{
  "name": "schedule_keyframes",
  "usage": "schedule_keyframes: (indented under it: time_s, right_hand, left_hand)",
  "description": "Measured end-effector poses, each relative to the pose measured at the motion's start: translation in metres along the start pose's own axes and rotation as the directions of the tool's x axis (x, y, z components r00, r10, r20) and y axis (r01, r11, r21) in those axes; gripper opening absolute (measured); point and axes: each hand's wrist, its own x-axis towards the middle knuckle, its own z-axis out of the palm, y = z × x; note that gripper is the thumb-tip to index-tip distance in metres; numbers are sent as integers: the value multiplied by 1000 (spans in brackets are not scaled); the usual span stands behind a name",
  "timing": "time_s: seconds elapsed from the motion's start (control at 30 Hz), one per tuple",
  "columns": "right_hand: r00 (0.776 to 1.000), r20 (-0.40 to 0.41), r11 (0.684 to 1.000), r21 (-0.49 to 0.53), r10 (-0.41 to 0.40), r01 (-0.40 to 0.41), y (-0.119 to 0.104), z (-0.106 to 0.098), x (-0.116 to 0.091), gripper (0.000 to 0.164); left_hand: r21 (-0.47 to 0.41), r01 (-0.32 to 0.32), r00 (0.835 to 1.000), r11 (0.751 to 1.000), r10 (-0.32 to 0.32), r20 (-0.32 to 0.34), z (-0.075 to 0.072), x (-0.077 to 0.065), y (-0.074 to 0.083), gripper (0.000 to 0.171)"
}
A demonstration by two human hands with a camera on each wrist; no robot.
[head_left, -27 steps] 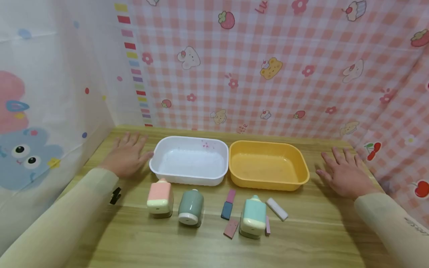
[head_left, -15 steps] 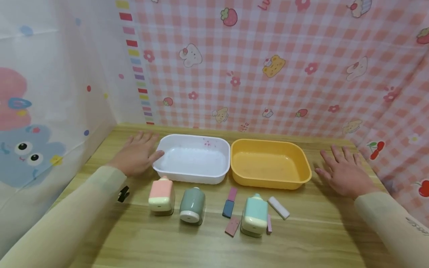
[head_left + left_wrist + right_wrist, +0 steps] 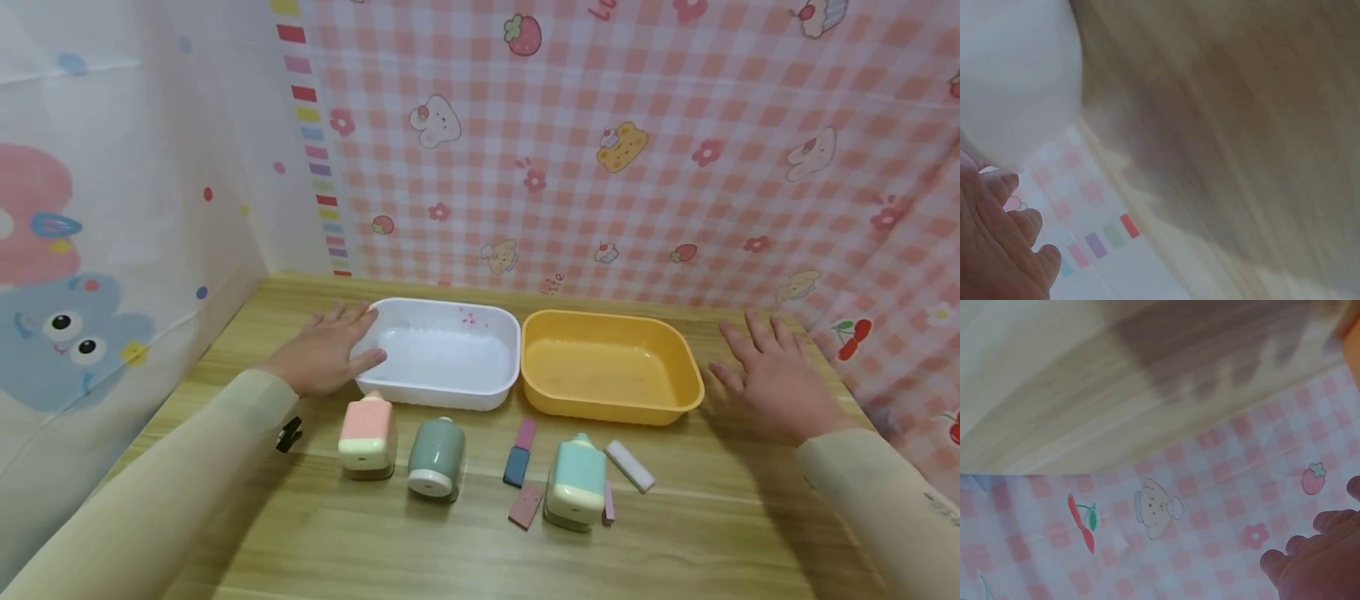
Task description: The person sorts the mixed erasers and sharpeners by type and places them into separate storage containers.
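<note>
My left hand [image 3: 322,350] is over the left end of a white plastic tray [image 3: 438,398], fingers spread and thumb overlapping its rim. In the left wrist view, the fingers [image 3: 1025,222] show beside the tray's pale wall [image 3: 1022,81]. My right hand [image 3: 780,379] is held with spread fingers to the right of a yellow tray [image 3: 600,410], apart from it, and casts a shadow on the table. Only part of that hand [image 3: 1319,556] shows in the right wrist view. Neither hand holds anything.
In front of the trays stand three bottle-shaped things: pink [image 3: 367,433], grey-green [image 3: 437,458] and teal [image 3: 577,479]. Around them lie a pink-and-blue block [image 3: 517,464], a brownish-pink block [image 3: 526,506], a white block [image 3: 630,466] and a small black object [image 3: 288,434]. A checked cloth [image 3: 570,208] hangs behind.
My left hand has moved right, from beside the white tray to over its left rim. The right hand has shifted only slightly, its fingers a little higher. The head view has turned slightly.
</note>
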Motion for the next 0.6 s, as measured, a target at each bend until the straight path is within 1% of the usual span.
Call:
schedule_keyframes:
  time_s: [0.1,0.23,0.4,0.6]
  right_hand:
    - [1000,7,1000,-4,-14,14,-5,-7,0,78]
    - [999,2,999,-17,-51,51,-16,-11,1,78]
    - [994,-40,994,-51,-103,101,-36,-17,2,76]
    - [980,-45,979,-67,-196,193,-65,-25,1,75]
  left_hand:
    - [-7,-7,1000,1000,7,5,1,0,1,79]
    - [-3,-14,1000,1000,14,5,1,-2,3,78]
    - [6,-21,1000,1000,21,4,4,-1,2,77]
    - [6,-22,1000,1000,22,5,5,0,3,77]
